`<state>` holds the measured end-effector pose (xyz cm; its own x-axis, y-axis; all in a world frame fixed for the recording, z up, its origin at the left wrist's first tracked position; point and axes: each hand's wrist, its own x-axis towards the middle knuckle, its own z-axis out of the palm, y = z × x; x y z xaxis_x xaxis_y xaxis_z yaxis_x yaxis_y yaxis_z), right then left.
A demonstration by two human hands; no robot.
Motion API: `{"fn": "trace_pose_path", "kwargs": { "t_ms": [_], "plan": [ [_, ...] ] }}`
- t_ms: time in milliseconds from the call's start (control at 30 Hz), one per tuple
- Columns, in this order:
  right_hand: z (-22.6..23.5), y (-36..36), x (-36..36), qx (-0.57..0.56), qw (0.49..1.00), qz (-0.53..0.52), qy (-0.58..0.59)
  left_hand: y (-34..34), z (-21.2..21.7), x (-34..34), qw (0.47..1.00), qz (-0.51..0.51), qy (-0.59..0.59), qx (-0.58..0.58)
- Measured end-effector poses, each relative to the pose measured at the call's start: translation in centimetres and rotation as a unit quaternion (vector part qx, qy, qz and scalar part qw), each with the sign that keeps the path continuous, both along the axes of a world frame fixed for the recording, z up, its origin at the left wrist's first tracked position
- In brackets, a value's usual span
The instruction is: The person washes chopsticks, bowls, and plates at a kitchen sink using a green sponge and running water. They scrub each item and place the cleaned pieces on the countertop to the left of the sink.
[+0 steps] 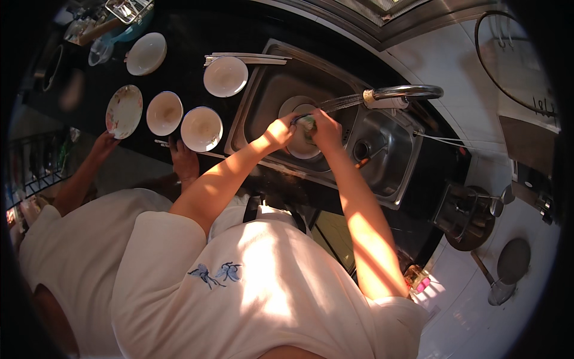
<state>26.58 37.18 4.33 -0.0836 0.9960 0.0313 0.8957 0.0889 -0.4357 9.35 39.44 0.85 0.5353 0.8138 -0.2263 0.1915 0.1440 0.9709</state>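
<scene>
Black countertop (186, 72) surrounded a stainless steel double sink (263, 90), where I saw a small green-and-white item (308, 124), too blurred to name, over a white dish (303, 148) in the larger basin. The right hand (327, 130) grasped it; the left hand (280, 133) met it with bent fingers, but I couldn't tell what they gripped. Water (342, 104) ran from the curved faucet (414, 91) nearby. Chopsticks (257, 59) and white bowls (201, 128) lay left of the sink; farther left, a co-worker's hand (104, 145) touched a floral plate (124, 112).
</scene>
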Motion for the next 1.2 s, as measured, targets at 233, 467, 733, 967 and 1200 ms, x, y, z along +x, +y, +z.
{"fn": "trace_pose_path", "kwargs": {
  "t_ms": [233,467,733,967,1200],
  "plan": [
    [-5.8,-3.9,-3.9,0.003,0.867,-0.451,0.212,-3.1,-0.2,2.2,0.958,0.200,0.056,0.197],
    [-2.5,-1.2,0.4,-0.030,0.997,-0.065,0.036,-0.7,1.1,-0.6,0.990,-0.022,0.048,-0.134],
    [-1.4,0.0,-3.2,-0.059,0.928,-0.344,0.129,-0.2,-2.8,1.1,0.975,0.176,-0.042,0.131],
    [-3.3,-1.1,-5.5,-0.177,0.653,-0.450,0.583,0.3,3.4,0.1,0.948,0.154,0.036,0.275],
    [-5.3,-2.0,-2.8,-0.217,0.758,-0.244,0.565,3.5,5.6,-4.2,0.891,0.077,0.088,0.439]
  ]
}}
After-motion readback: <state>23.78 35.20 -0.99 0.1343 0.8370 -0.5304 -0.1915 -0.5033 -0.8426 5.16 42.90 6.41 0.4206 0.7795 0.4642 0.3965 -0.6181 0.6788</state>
